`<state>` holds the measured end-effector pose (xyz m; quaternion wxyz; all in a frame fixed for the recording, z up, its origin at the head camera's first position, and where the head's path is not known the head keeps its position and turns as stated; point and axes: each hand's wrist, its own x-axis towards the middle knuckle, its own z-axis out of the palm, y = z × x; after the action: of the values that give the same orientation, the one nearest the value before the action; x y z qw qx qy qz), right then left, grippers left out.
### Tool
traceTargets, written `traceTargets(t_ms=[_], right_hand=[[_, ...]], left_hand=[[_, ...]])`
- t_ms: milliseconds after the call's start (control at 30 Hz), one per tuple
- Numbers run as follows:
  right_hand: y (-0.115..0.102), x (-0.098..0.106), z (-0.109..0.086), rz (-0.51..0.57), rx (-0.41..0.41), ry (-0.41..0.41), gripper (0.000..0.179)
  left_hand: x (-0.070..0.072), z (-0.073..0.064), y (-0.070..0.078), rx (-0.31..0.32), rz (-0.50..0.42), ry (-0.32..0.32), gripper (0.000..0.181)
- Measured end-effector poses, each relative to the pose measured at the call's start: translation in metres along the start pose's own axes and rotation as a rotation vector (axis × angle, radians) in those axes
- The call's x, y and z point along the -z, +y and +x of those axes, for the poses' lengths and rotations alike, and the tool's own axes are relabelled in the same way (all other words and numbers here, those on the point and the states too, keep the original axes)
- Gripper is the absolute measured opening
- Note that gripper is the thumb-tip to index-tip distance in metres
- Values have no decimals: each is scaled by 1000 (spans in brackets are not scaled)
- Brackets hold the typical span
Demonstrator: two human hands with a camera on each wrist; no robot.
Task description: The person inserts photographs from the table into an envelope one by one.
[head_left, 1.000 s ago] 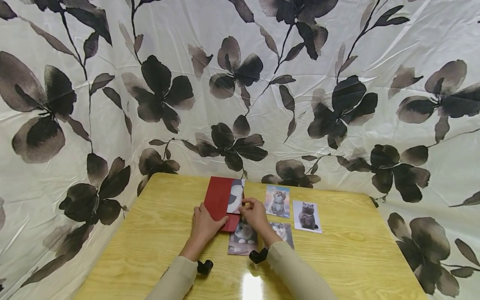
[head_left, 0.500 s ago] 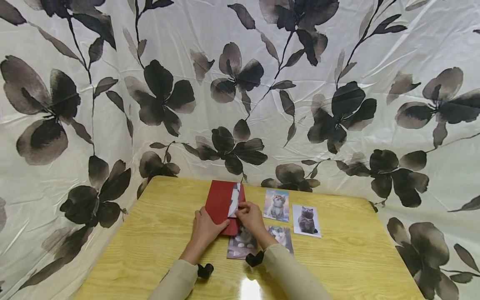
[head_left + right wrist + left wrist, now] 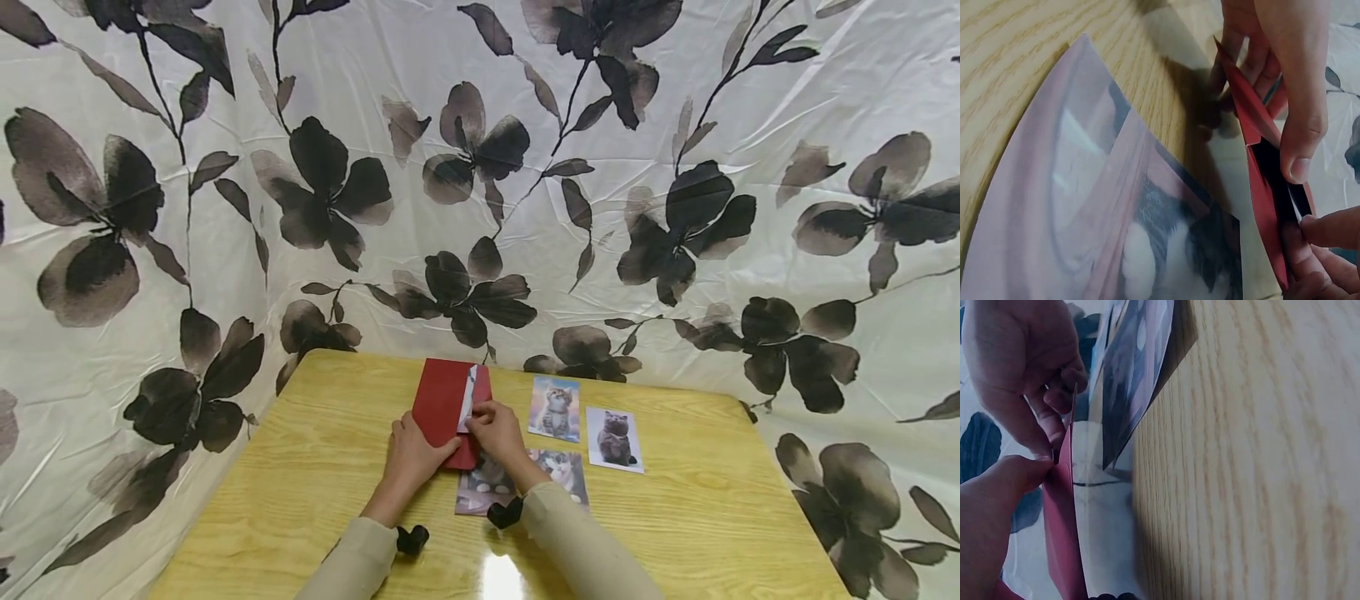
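Card [image 3: 466, 407] seemingly being inserted | envelope [image 3: 439, 400] being gripped by left hand [image 3: 412, 448], card by right hand [image 3: 498, 432] | deeper push likely being needed

Floral drape [image 3: 480, 208] (wrinkled) behind yel. wood tbl [image 3: 712, 500]

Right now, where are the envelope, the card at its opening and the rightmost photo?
Envelope [image 3: 441, 402], head view, red face.
Card [image 3: 467, 405], head view, exposed strip.
Rightmost photo [image 3: 615, 440], head view, cat's body.
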<state>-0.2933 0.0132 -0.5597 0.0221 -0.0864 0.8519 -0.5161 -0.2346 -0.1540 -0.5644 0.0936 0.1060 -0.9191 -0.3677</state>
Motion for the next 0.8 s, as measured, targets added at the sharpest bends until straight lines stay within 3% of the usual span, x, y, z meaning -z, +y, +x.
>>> traceTargets(t_ms=[800], right_hand=[[-2,-5,2,0,17,-18,27]], left_hand=[[-3,0,2,1,20,12,98]])
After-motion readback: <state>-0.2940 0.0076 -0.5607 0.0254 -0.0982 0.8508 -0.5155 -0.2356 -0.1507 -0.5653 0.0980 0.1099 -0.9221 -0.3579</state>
